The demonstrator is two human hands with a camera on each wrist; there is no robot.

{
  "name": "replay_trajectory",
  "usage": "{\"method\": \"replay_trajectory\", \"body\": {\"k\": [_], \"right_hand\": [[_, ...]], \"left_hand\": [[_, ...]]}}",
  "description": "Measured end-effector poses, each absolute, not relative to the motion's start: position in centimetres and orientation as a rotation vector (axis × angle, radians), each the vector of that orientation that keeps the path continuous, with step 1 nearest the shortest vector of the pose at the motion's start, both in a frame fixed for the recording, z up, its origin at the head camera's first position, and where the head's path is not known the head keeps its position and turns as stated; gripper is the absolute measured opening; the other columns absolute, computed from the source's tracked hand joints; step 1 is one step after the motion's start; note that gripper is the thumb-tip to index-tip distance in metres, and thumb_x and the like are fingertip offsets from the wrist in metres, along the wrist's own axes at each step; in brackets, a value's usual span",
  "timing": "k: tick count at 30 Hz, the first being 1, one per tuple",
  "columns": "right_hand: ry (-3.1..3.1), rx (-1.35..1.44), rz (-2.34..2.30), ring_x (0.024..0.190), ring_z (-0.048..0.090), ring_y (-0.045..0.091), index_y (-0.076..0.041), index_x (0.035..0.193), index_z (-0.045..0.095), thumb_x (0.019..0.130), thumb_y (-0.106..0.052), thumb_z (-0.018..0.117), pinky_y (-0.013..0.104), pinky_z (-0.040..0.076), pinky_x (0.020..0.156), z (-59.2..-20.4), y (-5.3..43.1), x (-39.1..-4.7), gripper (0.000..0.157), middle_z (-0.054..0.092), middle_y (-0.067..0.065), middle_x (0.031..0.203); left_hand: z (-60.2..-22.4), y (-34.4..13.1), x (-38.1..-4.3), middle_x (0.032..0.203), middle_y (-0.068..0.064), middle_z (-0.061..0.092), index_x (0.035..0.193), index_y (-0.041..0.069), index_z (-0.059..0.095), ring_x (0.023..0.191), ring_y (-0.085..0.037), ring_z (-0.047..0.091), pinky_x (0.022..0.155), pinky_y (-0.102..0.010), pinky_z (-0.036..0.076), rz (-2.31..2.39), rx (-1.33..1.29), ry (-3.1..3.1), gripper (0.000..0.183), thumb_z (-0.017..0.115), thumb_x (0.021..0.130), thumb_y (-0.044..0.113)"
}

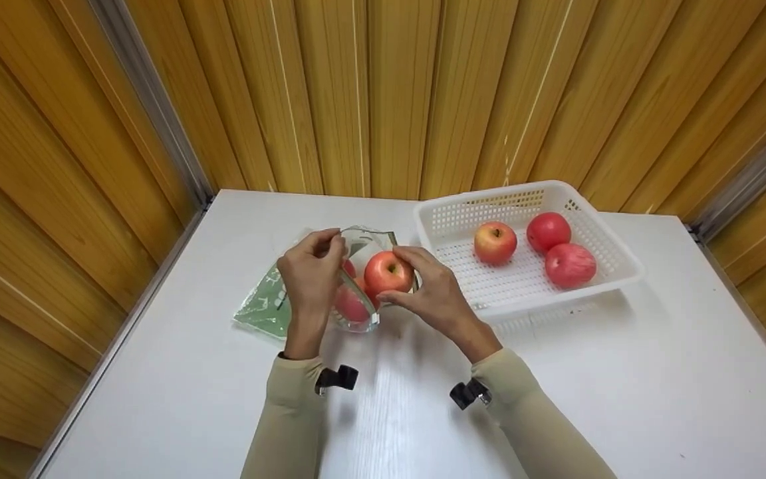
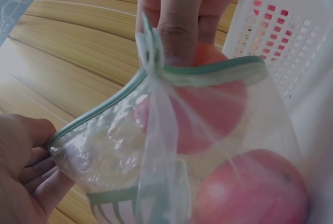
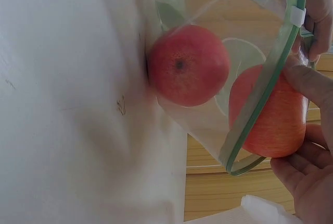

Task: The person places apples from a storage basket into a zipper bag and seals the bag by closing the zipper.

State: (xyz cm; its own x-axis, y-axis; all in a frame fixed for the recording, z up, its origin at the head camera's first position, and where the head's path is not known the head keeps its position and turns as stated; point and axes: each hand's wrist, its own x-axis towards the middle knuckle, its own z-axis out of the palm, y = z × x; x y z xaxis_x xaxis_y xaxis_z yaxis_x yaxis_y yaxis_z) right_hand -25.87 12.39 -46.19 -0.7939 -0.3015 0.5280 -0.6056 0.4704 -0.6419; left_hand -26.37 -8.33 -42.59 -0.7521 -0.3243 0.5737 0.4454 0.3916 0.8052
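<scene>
A clear zip bag with green print (image 1: 263, 309) lies on the table in the head view, its mouth held apart. My left hand (image 1: 313, 273) pinches the bag's edge between thumb and fingers. With thumb and fingers round its sides, my right hand (image 1: 436, 289) holds a red apple (image 1: 388, 271) at the bag's mouth. In the right wrist view, part of this apple sits behind the green zip strip (image 3: 260, 101), which has a white slider (image 3: 297, 16). Deeper inside the bag rests another red apple (image 3: 188, 65), close to the tabletop.
Right of the bag stands a white perforated plastic basket (image 1: 449, 266). It holds a red-yellow apple (image 1: 495, 243) and two red apples, one behind (image 1: 548, 232) and one in front (image 1: 570, 265). Wood-patterned panels (image 1: 396, 100) wall the back and sides of the white table (image 1: 183, 399).
</scene>
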Motion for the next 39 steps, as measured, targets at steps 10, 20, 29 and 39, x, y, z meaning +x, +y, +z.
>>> {"method": "replay_trajectory", "body": {"k": [10,20,29,39], "right_hand": [[-2.453,0.75,1.214,0.124,0.064,0.029,0.003,0.14,0.064,0.08,-0.025,0.095,0.046,0.052,0.104,-46.3,12.1,-26.0,0.073,0.065,0.014,0.139],[-2.372,0.782,1.143,0.118,0.068,0.033,0.002,0.13,0.07,0.086,-0.012,0.09,0.05,0.053,0.101,-46.5,12.1,-26.4,0.05,0.072,0.015,0.126],[-2.474,0.687,1.079,0.111,0.07,0.034,0.003,0.132,0.067,0.09,0.0,0.083,0.05,0.055,0.097,-46.4,11.8,-26.4,0.045,0.071,0.018,0.122],[-2.459,0.615,0.935,0.083,0.074,0.03,0.007,0.113,0.072,0.092,0.009,0.074,0.048,0.06,0.076,-46.5,10.9,-26.8,0.021,0.077,0.016,0.093]], "left_hand": [[-42.5,-8.5,-26.5,0.079,-0.004,0.077,0.097,-0.001,0.083,0.065,-0.014,0.069,0.057,-0.017,0.05,-1.434,-0.107,-1.891,0.011,0.074,0.092,0.002],[-42.4,-9.1,-26.6,0.083,-0.006,0.079,0.097,-0.002,0.083,0.068,-0.015,0.073,0.059,-0.017,0.053,-1.453,-0.106,-1.868,0.01,0.074,0.093,0.001],[-42.1,-10.0,-26.7,0.086,-0.007,0.08,0.098,-0.003,0.083,0.07,-0.016,0.074,0.061,-0.017,0.054,-1.473,-0.051,-1.817,0.01,0.074,0.095,0.001],[-41.9,-10.5,-26.7,0.085,-0.01,0.079,0.098,-0.005,0.082,0.07,-0.021,0.076,0.063,-0.019,0.057,-1.513,-0.049,-1.749,0.01,0.073,0.094,-0.003]]}}
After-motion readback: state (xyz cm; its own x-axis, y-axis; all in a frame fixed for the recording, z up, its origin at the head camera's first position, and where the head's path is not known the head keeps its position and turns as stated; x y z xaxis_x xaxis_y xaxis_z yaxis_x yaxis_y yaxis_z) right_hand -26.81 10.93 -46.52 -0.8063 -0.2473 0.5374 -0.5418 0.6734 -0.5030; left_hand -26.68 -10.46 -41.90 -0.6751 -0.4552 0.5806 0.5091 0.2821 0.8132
